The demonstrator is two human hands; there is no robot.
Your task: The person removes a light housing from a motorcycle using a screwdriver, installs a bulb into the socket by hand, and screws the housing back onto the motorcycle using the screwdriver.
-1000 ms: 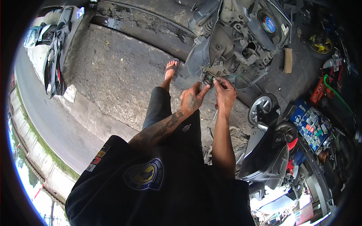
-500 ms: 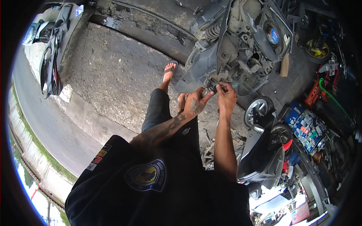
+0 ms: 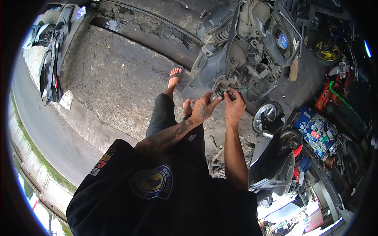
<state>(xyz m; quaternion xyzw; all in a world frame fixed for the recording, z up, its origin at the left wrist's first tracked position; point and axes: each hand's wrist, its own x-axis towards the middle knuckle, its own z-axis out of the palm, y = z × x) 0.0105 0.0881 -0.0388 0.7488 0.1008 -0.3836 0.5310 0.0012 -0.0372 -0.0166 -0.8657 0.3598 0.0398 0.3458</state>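
Note:
A partly stripped scooter [image 3: 236,59] stands in front of me, its dusty frame and dark plastic panels exposed. Close to its lower edge, my left hand [image 3: 202,108] has thumb and fingers closed on a small dark connector [image 3: 217,94]. Right beside it, my right hand [image 3: 235,105] pinches a thin green wire [image 3: 245,88] at the connector, fingertips almost meeting those of the left. Part of the connector is hidden behind the fingers.
To the right stand a wheel [image 3: 266,117] and another scooter [image 3: 271,165]. Beyond them are a blue sticker-covered box [image 3: 317,133], a red machine [image 3: 327,96] and a green coiled hose [image 3: 346,103]. Loose parts [image 3: 232,155] lie below my right arm. A gutter [image 3: 145,45] crosses the concrete.
The view has shifted slightly. My right fingers have turned a little at the connector, while the left hand keeps its grip.

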